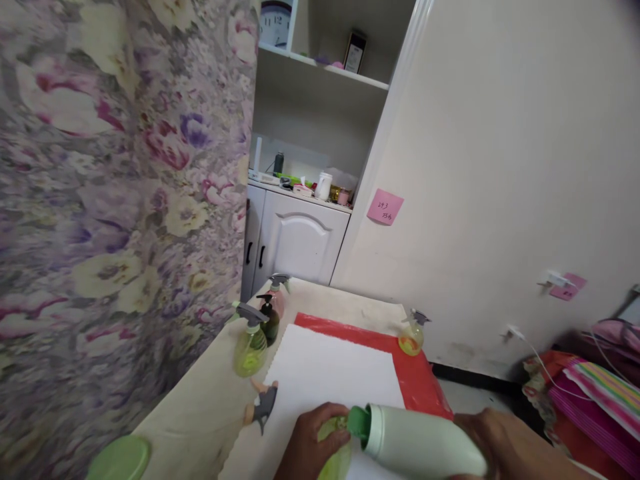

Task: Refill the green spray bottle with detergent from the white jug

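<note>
My left hand [316, 440] is wrapped round a yellow-green clear bottle [336, 460] whose neck has no sprayer on it. My right hand [505, 437] grips the base end of a pale green bottle [420, 440], tipped nearly level. Its green spout [357, 422] meets the mouth of the clear bottle; any liquid passing between them cannot be made out. A loose grey trigger sprayer head [265, 403] lies left of my left hand, at the edge of the white sheet [335, 363]. At the lower left is a green round cap [120, 459].
At the table's left stand a green spray bottle [251, 350], a dark pump bottle [270, 323] and a pink spray bottle [276, 300]. An orange-yellow spray bottle [412, 337] stands on red plastic [423, 383] at the right. Behind are a white cabinet [303, 247] and a wall.
</note>
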`<state>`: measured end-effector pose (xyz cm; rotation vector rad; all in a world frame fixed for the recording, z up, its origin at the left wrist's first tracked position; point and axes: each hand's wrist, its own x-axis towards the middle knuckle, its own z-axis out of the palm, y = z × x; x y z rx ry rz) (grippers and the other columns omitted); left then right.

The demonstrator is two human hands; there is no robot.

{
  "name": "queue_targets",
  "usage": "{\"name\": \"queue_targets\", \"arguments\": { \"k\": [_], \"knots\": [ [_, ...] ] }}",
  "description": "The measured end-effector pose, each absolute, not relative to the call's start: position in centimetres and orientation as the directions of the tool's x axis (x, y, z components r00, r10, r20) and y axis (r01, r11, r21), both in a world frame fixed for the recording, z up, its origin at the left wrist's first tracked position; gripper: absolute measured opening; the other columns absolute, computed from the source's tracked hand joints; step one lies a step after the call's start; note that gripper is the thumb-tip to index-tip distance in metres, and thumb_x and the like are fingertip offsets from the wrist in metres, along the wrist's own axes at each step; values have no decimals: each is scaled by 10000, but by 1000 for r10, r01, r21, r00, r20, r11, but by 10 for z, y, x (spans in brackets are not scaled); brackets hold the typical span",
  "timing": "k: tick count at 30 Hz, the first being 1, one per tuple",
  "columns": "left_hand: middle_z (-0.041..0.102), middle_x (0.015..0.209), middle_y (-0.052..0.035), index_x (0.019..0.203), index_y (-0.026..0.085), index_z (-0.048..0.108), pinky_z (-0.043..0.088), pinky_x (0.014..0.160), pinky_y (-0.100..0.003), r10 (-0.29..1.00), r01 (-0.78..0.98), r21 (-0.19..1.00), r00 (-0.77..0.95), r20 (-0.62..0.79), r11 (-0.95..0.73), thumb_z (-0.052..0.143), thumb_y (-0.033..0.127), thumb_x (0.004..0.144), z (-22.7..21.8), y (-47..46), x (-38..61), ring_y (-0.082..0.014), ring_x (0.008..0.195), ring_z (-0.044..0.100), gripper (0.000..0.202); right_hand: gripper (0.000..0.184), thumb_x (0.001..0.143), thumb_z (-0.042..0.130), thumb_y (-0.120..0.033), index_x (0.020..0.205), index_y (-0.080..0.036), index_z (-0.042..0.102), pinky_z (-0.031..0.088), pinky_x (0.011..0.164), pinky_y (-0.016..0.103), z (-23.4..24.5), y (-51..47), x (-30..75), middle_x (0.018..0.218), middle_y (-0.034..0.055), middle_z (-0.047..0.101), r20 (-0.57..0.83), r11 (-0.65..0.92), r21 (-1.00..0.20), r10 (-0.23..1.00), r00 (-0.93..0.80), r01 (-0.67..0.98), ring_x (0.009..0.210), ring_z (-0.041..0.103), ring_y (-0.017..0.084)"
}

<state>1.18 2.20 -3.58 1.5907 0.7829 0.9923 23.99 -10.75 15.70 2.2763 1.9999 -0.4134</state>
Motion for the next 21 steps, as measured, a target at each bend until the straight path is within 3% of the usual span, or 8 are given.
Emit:
{"name": "queue_targets", "arguments": {
  "k": [4,11,21],
  "knots": [
    [804,935,-45,901,206,766,501,892,-319,880,25,975,435,189,-222,672,189,688,-34,22,12,-263,951,706,234,338,688,654,-502,866,-224,732,457,606,317,153,-105,245,856,115,785,-260,-123,-125,962,88,984,802,717,321],
    [805,908,-23,878,219,772,502,870,-296,878,7,977,439,190,-215,675,197,688,-30,19,11,-247,928,703,215,278,695,655,-475,825,-237,716,393,557,263,144,-107,253,770,48,770,-242,-97,-224,969,41,970,709,702,239],
    [805,935,-30,896,219,772,496,890,-304,884,18,980,434,173,-200,675,211,689,-33,22,12,-252,947,702,228,369,678,666,-575,821,-238,710,339,548,275,136,-105,264,765,58,771,-227,-89,-203,973,42,975,680,684,236]
  ]
}}
